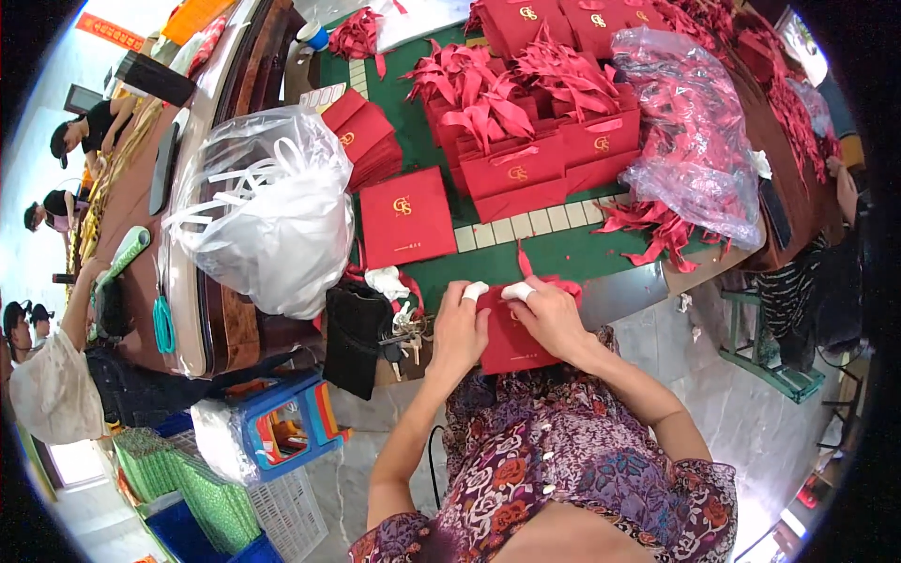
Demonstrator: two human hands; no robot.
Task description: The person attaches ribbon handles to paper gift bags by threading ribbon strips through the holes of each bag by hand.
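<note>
Close to my body, at the table's near edge, I hold a small red paper gift bag (pixel 511 340) between both hands. My left hand (pixel 455 330) grips its left side, thumb along the front. My right hand (pixel 554 324) is closed at the bag's upper right edge. White coverings wrap a fingertip on each hand. A red ribbon (pixel 523 257) sticks up above the bag, and more ribbon shows by my right fingers. Just beyond lies a flat red bag (pixel 407 218) with a gold emblem. Behind it stand upright red bags (pixel 518 178) with ribbon tufts on top.
A clear plastic bag of white straps (pixel 272 216) sits left, beside stacked red bags (pixel 361 141). To the right lies a plastic bag of red ribbons (pixel 690 131). A black pouch (pixel 357 340) and keys (pixel 402 347) hang near my left hand. A green stool (pixel 770 352) stands right.
</note>
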